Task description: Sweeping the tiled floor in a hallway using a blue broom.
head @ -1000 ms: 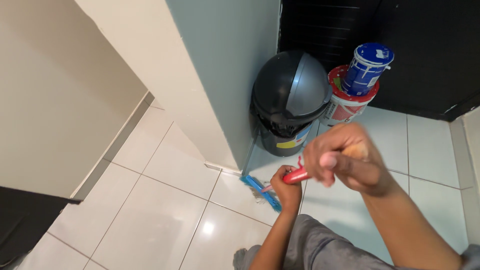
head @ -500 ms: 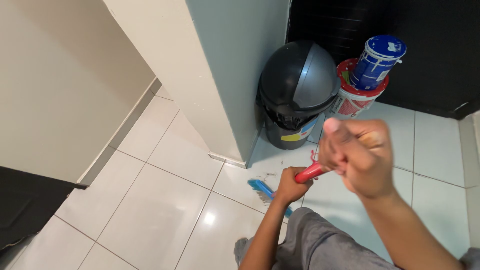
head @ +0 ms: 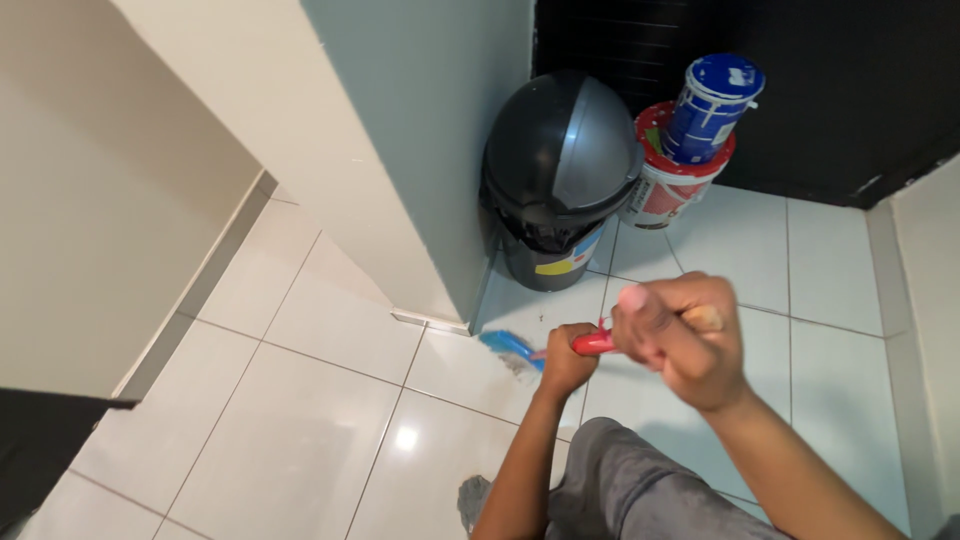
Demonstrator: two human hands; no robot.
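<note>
Both hands are closed tight around a broom. The left hand (head: 566, 357) grips low on the red handle (head: 594, 343), close to the floor. The right hand (head: 678, 337) grips the top end, up near the camera, where the stick looks pale. One hand low and one high lets the person push and steer the long stick.

The blue brush (head: 506, 345) sits on the white floor (head: 330, 420), just beside the corner of the wall (head: 400, 150). A small gray bit of dust (head: 520, 366) lies right next to the brush. The brush is tilted in toward the wall, likely because dirt hides along that edge.

A black bin (head: 558, 175) with a round lid stands against the wall, near the brush. Beside it is a white bucket (head: 660, 195) with a red rim, and a blue can (head: 708, 108) leans inside it. They are tucked into the corner, out of the way.

The person's gray pants (head: 640, 495) show at the bottom.
</note>
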